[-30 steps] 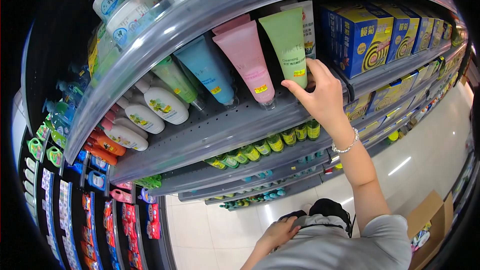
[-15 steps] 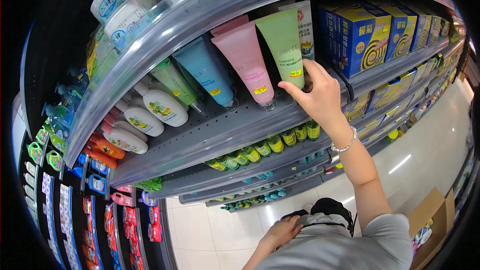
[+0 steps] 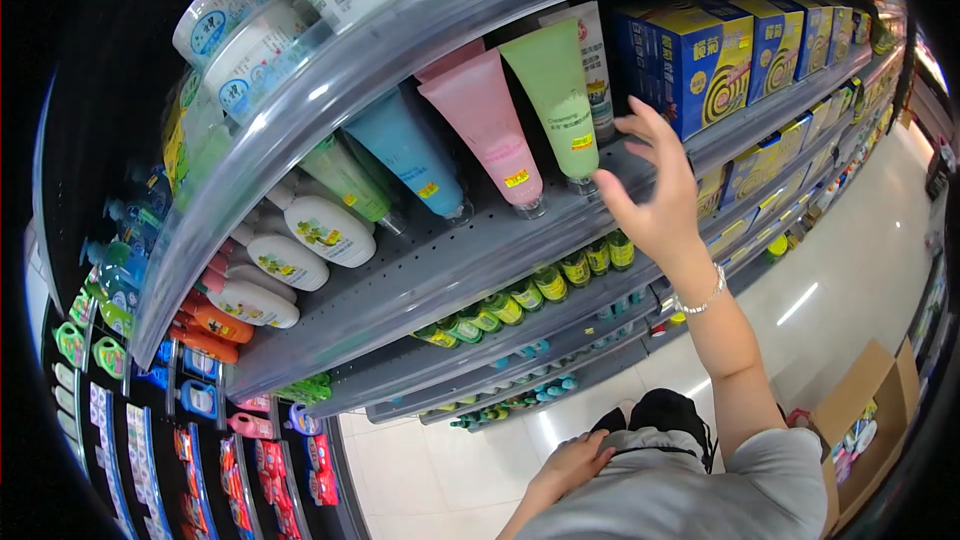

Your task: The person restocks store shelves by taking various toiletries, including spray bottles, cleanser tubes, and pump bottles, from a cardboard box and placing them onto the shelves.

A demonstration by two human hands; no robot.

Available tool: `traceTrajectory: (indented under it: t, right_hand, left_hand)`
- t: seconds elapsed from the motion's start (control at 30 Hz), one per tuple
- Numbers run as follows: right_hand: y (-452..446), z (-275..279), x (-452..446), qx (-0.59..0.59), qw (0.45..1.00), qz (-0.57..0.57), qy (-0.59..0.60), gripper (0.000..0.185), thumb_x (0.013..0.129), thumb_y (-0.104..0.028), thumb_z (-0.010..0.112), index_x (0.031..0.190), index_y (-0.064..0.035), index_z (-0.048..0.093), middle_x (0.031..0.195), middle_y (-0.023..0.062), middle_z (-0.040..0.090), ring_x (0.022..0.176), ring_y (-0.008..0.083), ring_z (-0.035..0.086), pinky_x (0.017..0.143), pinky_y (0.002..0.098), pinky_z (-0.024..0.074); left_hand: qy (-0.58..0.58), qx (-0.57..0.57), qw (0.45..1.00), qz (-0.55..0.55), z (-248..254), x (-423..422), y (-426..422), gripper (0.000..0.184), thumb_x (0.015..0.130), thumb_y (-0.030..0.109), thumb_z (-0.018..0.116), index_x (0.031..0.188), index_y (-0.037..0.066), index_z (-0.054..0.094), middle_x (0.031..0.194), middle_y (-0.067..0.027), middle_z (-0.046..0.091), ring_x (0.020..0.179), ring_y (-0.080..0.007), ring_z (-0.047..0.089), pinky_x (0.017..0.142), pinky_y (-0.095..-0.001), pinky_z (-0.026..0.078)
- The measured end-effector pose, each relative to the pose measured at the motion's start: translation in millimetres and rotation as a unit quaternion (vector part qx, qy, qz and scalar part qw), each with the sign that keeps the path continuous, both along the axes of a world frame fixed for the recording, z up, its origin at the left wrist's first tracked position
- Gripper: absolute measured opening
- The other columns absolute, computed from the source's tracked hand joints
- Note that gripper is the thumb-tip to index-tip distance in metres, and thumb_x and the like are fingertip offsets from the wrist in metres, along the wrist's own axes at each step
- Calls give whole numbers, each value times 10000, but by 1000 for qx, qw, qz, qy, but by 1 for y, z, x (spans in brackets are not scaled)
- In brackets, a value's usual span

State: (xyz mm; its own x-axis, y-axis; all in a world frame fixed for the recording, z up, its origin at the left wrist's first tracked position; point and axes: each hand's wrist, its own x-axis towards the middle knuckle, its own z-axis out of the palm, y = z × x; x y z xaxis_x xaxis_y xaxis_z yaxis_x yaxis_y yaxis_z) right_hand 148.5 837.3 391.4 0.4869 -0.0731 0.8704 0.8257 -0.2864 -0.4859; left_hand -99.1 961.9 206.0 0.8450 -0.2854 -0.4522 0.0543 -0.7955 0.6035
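Note:
A light green cleanser tube [image 3: 560, 100] stands cap-down at the front of the shelf. Just right of it is my right hand [image 3: 655, 190], fingers and thumb spread with nothing between them. A white tube [image 3: 590, 50] is partly hidden behind the green one. To the left stand a pink tube [image 3: 488, 125], a blue tube [image 3: 405, 155] and a tilted green tube [image 3: 345, 180]. My left hand [image 3: 580, 465] lies against the front of my waist, its fingers stretched out and holding nothing visible.
Blue and yellow boxes [image 3: 695, 65] line the shelf on the right. White lotion bottles [image 3: 325, 225] stand at the left. Clear edging [image 3: 300, 70] of the upper shelf runs above. Small green bottles [image 3: 550, 285] fill a lower shelf. An open cardboard box [image 3: 860, 400] sits on the floor.
My right hand has let go of the green tube and drawn back to the right, its fingers opening. The tube now stands on the shelf by itself. My left hand stays at my waist.

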Motion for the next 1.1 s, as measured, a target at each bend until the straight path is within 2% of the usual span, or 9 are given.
traceTrajectory:
  t: [0.13, 0.3, 0.43, 0.5, 0.73, 0.83, 0.9, 1.0, 1.1]
  right_hand:
    - [-28, -47, -35, 33, 999, -4, 34, 437, 697, -3, 574, 1109, 10, 430, 1009, 141, 518, 920, 231, 538, 758, 308, 456]
    - [-68, -157, -127, -71, 954, -87, 277, 327, 729, -41, 554, 1044, -25, 468, 938, 112, 540, 825, 237, 548, 723, 321, 450]
    - [-105, -200, -236, -129, 887, -189, 401, 267, 766, -136, 534, 1014, -54, 481, 869, 119, 552, 800, 288, 552, 690, 361, 457]
    - [-117, -203, -280, -175, 786, -137, 577, 277, 773, -177, 508, 1018, -50, 479, 836, 130, 569, 774, 302, 562, 674, 377, 459]
    - [-146, -239, -352, -135, 715, -218, 650, 299, 769, -193, 505, 1028, -45, 485, 880, 142, 578, 806, 311, 562, 686, 393, 460]
    - [-171, -259, -352, -40, 718, -279, 637, 282, 764, -200, 507, 996, -40, 502, 908, 137, 562, 813, 309, 550, 707, 387, 446]
    - [-200, -282, -352, -65, 689, -294, 659, 285, 761, -201, 512, 992, -34, 503, 895, 138, 563, 813, 308, 549, 707, 388, 445]
    - [-240, -278, -348, -87, 652, -297, 692, 282, 762, -200, 523, 985, -27, 507, 862, 143, 565, 815, 307, 544, 708, 391, 438]
    - [-264, -268, -353, -60, 707, -369, 600, 246, 764, -202, 510, 944, -35, 506, 844, 148, 553, 789, 309, 552, 674, 401, 449]
  left_hand:
    - [31, 11, 998, -52, 13, -5, 10, 387, 843, 325, 439, 1106, 41, 432, 989, -228, 537, 896, -388, 519, 789, -408, 416]
    - [63, 38, 988, -136, 0, -12, 32, 469, 825, 383, 454, 1128, 25, 453, 1059, -194, 530, 978, -330, 509, 834, -367, 400]
    - [99, 27, 957, -271, -26, -2, 37, 489, 816, 397, 466, 1141, 32, 448, 1047, -196, 537, 975, -323, 516, 823, -365, 408]
    - [176, 53, 939, -289, -49, 15, 35, 477, 808, 378, 480, 1137, 34, 453, 1029, -199, 544, 956, -322, 525, 804, -371, 416]
    - [-9, 160, 876, -456, -32, 98, -83, 410, 798, 303, 508, 1083, 8, 484, 986, -189, 557, 897, -313, 545, 749, -371, 432]
    - [-74, 135, 860, -487, -7, 111, -154, 385, 798, 269, 520, 1078, 6, 484, 987, -190, 556, 908, -315, 540, 761, -365, 430]
    - [-130, 11, 854, -503, 11, 108, -194, 365, 799, 239, 527, 1077, 5, 483, 979, -186, 559, 910, -309, 542, 772, -361, 427]
    - [-86, -52, 845, -525, 20, 98, -235, 360, 801, 229, 529, 1082, 11, 479, 972, -184, 560, 908, -302, 545, 776, -356, 427]
    - [-27, 12, 816, -578, 14, 91, -258, 364, 806, 237, 519, 1094, 19, 474, 986, -182, 558, 908, -299, 547, 778, -353, 428]
